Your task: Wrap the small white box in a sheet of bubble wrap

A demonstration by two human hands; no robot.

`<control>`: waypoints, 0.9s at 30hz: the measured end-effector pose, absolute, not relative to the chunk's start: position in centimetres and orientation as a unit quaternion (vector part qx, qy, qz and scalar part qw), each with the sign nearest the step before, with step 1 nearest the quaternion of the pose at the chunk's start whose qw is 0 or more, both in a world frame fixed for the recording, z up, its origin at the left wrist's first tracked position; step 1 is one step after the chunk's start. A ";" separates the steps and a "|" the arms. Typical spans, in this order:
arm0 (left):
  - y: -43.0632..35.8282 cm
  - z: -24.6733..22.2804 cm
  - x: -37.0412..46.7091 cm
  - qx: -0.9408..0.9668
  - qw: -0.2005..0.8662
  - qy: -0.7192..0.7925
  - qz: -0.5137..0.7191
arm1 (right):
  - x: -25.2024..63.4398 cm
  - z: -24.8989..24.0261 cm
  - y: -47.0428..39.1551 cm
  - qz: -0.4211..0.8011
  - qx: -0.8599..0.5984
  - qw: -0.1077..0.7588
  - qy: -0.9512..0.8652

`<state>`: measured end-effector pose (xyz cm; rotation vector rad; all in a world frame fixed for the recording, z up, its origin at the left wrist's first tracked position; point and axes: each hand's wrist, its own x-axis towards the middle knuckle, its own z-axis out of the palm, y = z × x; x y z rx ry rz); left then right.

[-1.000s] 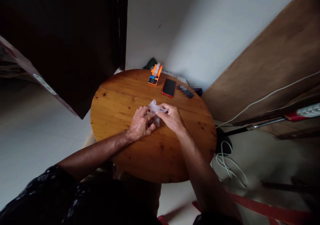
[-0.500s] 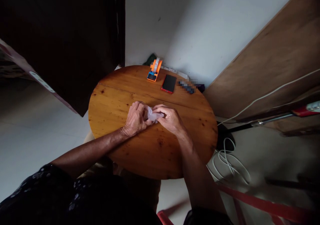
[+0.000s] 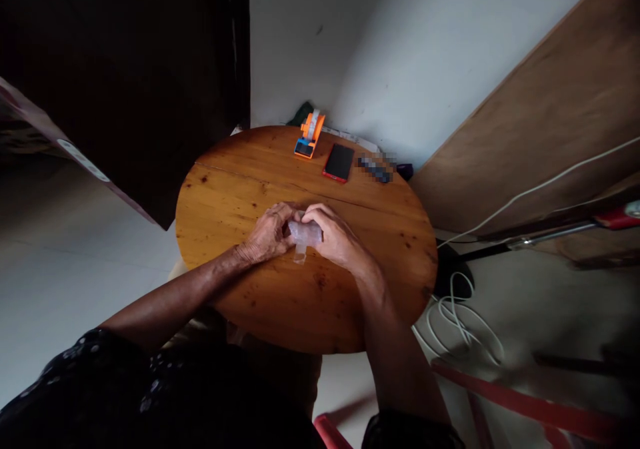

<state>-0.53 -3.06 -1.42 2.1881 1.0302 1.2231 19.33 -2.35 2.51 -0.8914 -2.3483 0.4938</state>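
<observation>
A small bundle in clear, whitish plastic wrap (image 3: pixel 307 234) is held between my two hands over the middle of the table. From its near side a strip of clear tape (image 3: pixel 300 254) hangs down toward the wood. My left hand (image 3: pixel 273 230) is closed on the bundle's left end, fingers bent around it. On the other end, my right hand (image 3: pixel 333 232) grips with curled fingers, its fingertips over the top edge. Whatever lies inside the wrap cannot be made out.
At the back of the round wooden table (image 3: pixel 235 202) stands an orange tape dispenser (image 3: pixel 311 132) with a roll. A red-edged phone (image 3: pixel 339 162) and a blurred dark object (image 3: pixel 375 168) lie beside it. White cable (image 3: pixel 463 329) coils on the floor at right, near a red chair (image 3: pixel 520 396).
The crumpled plastic between my hands now shows as a compact bundle, with a tape strip hanging from it. My right hand has shifted to grip its right end.
</observation>
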 end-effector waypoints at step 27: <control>-3.2 1.3 -1.3 0.716 0.273 0.549 0.335 | 18.9 1.9 -2.3 0.473 -0.416 0.274 -0.727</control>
